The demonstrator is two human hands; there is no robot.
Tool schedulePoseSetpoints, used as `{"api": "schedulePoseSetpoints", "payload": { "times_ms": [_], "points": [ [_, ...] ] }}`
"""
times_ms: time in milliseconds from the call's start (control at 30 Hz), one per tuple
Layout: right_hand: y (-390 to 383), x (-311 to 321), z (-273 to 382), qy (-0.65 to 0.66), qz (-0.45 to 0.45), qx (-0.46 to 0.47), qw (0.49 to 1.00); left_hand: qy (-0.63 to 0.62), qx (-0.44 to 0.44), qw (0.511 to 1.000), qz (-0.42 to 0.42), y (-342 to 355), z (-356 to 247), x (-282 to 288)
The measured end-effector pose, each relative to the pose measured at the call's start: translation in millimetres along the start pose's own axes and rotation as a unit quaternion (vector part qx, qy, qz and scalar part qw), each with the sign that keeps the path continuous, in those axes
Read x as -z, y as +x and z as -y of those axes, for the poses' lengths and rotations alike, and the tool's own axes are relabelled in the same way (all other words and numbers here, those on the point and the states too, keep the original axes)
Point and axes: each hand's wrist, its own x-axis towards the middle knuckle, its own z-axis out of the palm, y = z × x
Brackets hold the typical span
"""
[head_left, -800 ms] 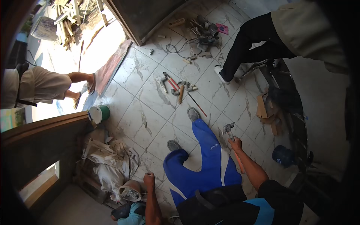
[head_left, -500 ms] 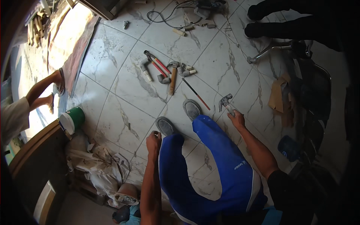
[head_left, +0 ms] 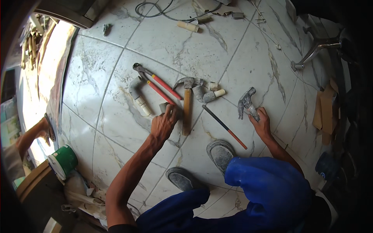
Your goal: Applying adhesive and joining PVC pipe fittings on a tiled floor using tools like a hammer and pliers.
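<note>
Bent forward over the tiles, I have my left hand (head_left: pixel 164 124) at the red-handled pincers (head_left: pixel 157 86), its curled fingers at one handle's end beside grey pipe fittings; what they pinch, if anything, is hidden. Beside it lies a wooden-handled claw hammer (head_left: pixel 187 110). My right hand (head_left: pixel 261 122) grips a grey, dirt-covered hammer (head_left: pixel 246 101) near its head. Between my hands lies a thin rod (head_left: pixel 224 127) with a red end. Elbow fittings with short pipes (head_left: pixel 210 95) lie right of the wooden hammer; another (head_left: pixel 138 96) lies left of the pincers.
A person's sandalled foot (head_left: pixel 49 127) is at the left doorway, near a green bucket (head_left: pixel 65 163). A cable (head_left: pixel 155 11) and offcuts lie ahead. Right are a chrome chair base (head_left: pixel 320 46), cardboard (head_left: pixel 326 112) and a blue jug (head_left: pixel 325 167). My grey shoes (head_left: pixel 220 154) are below.
I have bent down closer to the floor. My left hand has moved forward from beside my leg to the pincers; my right hand still holds the hammer, now lower beside the rod.
</note>
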Motion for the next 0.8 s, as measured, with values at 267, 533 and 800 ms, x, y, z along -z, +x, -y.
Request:
{"api": "schedulePoseSetpoints", "payload": {
  "times_ms": [267, 533, 800],
  "points": [
    [10, -21, -20, -0.009, -0.028, 0.084, 0.996, -0.289, 0.069, 0.938, -0.176, -64, -39, 64],
    [21, -33, -23, -0.030, -0.042, 0.106, 0.993, -0.413, 0.094, 0.884, -0.199, -123, -62, 90],
    [17, -34, -33, -0.066, -0.058, 0.105, 0.991, -0.266, 0.073, 0.948, -0.161, -107, -61, 80]
  ]
}}
